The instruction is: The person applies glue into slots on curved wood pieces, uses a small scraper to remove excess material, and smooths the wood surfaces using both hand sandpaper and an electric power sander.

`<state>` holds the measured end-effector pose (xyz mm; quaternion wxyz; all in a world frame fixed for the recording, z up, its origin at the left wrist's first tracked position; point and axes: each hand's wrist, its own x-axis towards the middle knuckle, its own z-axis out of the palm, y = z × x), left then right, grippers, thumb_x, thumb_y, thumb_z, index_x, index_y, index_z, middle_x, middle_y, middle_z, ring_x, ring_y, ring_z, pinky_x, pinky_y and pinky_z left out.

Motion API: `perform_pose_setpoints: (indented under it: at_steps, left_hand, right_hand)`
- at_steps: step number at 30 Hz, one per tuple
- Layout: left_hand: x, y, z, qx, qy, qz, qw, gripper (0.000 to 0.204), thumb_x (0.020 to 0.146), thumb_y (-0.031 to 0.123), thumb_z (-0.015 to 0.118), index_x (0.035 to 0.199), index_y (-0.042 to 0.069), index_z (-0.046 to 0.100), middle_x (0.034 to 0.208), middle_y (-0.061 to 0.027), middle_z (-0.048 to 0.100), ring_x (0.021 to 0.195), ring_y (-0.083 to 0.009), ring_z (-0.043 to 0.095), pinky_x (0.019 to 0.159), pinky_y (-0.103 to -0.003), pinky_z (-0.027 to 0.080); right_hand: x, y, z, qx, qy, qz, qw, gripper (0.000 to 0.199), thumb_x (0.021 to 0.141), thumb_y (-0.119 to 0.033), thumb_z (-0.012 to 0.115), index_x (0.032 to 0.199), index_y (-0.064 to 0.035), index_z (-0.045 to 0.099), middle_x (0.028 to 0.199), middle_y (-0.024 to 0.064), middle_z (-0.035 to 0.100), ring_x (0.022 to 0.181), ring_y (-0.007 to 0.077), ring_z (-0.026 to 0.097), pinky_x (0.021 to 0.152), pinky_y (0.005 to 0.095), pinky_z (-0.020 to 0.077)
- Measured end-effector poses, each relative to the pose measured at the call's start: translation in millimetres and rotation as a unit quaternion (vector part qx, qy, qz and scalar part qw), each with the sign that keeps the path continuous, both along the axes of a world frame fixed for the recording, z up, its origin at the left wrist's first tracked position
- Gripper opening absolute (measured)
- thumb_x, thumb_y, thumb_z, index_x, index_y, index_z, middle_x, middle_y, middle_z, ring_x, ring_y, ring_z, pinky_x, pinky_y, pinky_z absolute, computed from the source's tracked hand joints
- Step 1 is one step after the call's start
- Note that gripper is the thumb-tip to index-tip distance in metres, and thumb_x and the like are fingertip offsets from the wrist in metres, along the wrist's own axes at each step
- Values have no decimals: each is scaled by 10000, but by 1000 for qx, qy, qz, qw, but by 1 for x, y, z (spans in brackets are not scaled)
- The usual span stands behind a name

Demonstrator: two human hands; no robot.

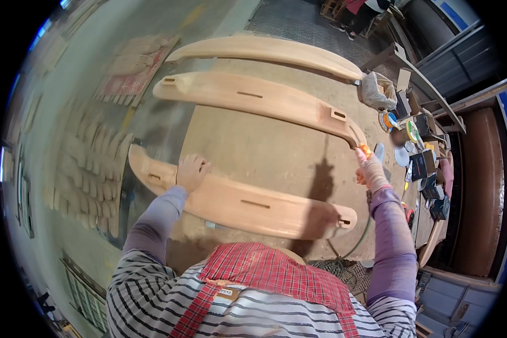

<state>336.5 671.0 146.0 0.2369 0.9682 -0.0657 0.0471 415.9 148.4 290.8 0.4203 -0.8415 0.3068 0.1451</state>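
Looks like a woodworking workshop, judging by long shaped wooden pieces [276, 105] laid across the broad worktop [248, 132], rows of curved wooden parts [93, 177], somewhat blurred, left of the worktop, and a jumble of small boxes [421, 167], spools [387, 120] and a plastic bag [377, 93] along the worktop's right side.

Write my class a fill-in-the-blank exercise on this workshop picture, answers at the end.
1. Small boxes crowd the ____ side of the table, not its left.
2. Of the near, middle and far wooden pieces, the left hand rests on the ____ one.
3. The tool in the right hand shows the colour ____ at its top.
4. Between dots and stripes, the shirt has ____.
Missing words: right; near; orange; stripes.
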Motion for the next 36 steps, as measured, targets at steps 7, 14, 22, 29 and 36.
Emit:
perform_pose_setpoints:
  at_steps: [7,14,22,29,36]
  left_hand:
    - [0,-7,1,-4,25,60,998,184,900,243,577,1012,102,615,1058,-83,607,1032,-313,534,897,-444,414]
    - [5,-9,11,43,40,40,997,176,923,248,542,1010,113,614,1035,-76,609,1023,-294,545,890,-433,421]
    - [10,0,-13,46,-8,35,998,191,947,264,511,991,114,620,1007,-83,629,991,-313,565,870,-440,439]
    - [5,-4,-24,13,-16,51,999,225,963,286,498,1001,115,640,1042,-79,636,1012,-314,566,897,-420,450]
    - [5,-3,-21,36,46,33,998,260,948,304,526,1033,91,648,1096,-102,639,1043,-321,563,897,-427,449]
  right_hand:
    - [82,144,-12,28,97,161,982,403,938,-465,590,1133,-112,586,645,54,597,424,189,479,429,348,403]
    - [105,308,-43,54,80,445,890,615,900,-588,562,1144,-24,552,722,100,647,551,235,628,520,353,499]
    - [3,191,-39,142,48,373,916,483,931,-465,592,1190,-58,612,809,137,685,665,264,663,591,364,510]
    - [-230,-39,32,-32,94,-1,995,353,973,-281,575,1291,-129,563,683,-58,495,538,48,450,418,243,333]
    - [-308,96,-6,19,24,279,960,412,1002,-407,483,1169,-52,607,979,99,685,749,229,659,707,311,533]
